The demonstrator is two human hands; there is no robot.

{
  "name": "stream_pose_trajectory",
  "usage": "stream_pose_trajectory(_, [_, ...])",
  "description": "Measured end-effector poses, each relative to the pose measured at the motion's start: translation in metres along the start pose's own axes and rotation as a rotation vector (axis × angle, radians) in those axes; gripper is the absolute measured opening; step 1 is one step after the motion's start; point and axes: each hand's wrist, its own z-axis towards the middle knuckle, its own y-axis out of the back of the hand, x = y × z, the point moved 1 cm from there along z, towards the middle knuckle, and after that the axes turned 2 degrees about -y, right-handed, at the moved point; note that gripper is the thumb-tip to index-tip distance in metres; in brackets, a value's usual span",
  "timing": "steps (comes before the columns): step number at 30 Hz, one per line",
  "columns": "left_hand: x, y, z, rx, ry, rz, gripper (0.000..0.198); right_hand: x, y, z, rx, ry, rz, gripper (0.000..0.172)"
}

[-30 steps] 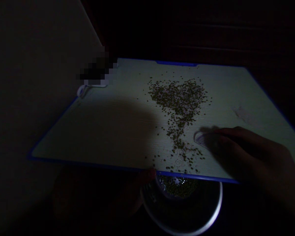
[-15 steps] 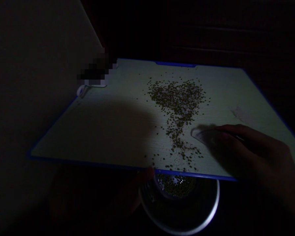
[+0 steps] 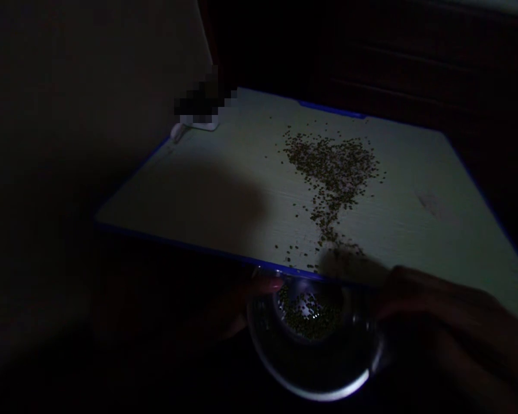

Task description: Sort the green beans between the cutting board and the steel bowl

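A white board with a blue frame (image 3: 397,224) carries a spread of small green beans (image 3: 334,164), likely mung beans, trailing to its near edge. Under that edge sits a shiny metal bowl (image 3: 345,392) with more green beans (image 3: 311,322) inside. My left hand (image 3: 259,290), mostly lost in the dark, is closed at the bowl's left rim, its thumb just below the board's edge. Bent over the near edge beside the bowl's right rim is my right hand (image 3: 440,305). Its fingers are curled, and shadow hides what they hold.
A pale clip-like piece with a loop (image 3: 179,131) is at the board's far left corner, partly behind a pixelated patch. A grey pale surface (image 3: 90,86) rises at left. Dark panelling (image 3: 401,75) stands behind. A faint smudge (image 3: 429,202) marks the board's right side.
My right hand has moved down from the board to its near edge by the bowl; the thin-rimmed scoop-like tool it held is no longer visible. The view has shifted and tilted slightly.
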Motion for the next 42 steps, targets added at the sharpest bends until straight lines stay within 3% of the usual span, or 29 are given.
stream_pose_trajectory(2, [0.001,-0.002,0.000,-0.077,0.059,0.013,0.069,0.012,-0.027,0.001,0.104,0.206,-0.114,0.034])
stream_pose_trajectory(4, [0.002,-0.006,0.000,-0.141,0.108,0.025,0.078,0.017,-0.057,0.005,0.224,0.214,-0.095,0.040])
stream_pose_trajectory(7, [0.002,-0.013,0.000,-0.166,0.149,0.023,0.062,0.016,-0.090,0.009,0.370,0.170,-0.072,0.041])
stream_pose_trajectory(9, [0.001,-0.016,0.001,-0.101,0.124,0.003,0.055,0.012,-0.099,0.012,0.425,0.150,-0.087,0.037])
stream_pose_trajectory(14, [0.001,-0.017,-0.001,-0.032,0.101,-0.052,0.067,0.012,-0.096,0.020,0.513,0.130,-0.132,0.035])
stream_pose_trajectory(17, [0.001,-0.018,-0.001,0.002,0.030,-0.055,0.043,0.016,-0.094,0.022,0.541,0.138,-0.165,0.036])
stream_pose_trajectory(19, [0.001,-0.019,0.000,0.008,0.003,-0.026,0.038,0.017,-0.095,0.022,0.545,0.156,-0.199,0.036])
stream_pose_trajectory(22, [0.002,-0.020,0.002,0.007,0.077,-0.028,0.050,0.015,-0.098,0.019,0.539,0.183,-0.247,0.034])
stream_pose_trajectory(26, [0.005,-0.016,0.003,-0.005,0.198,-0.071,0.089,0.012,-0.102,0.017,0.546,0.204,-0.300,0.028])
stream_pose_trajectory(30, [0.006,-0.013,0.001,0.039,0.113,-0.088,0.081,0.012,-0.106,0.019,0.592,0.189,-0.356,0.024])
stream_pose_trajectory(35, [0.005,-0.013,0.000,-0.005,0.151,-0.097,0.068,0.016,-0.110,0.023,0.724,0.162,-0.442,0.017])
stream_pose_trajectory(42, [0.003,-0.015,0.001,-0.020,0.178,-0.070,0.080,0.018,-0.114,0.025,0.817,0.114,-0.449,0.022])
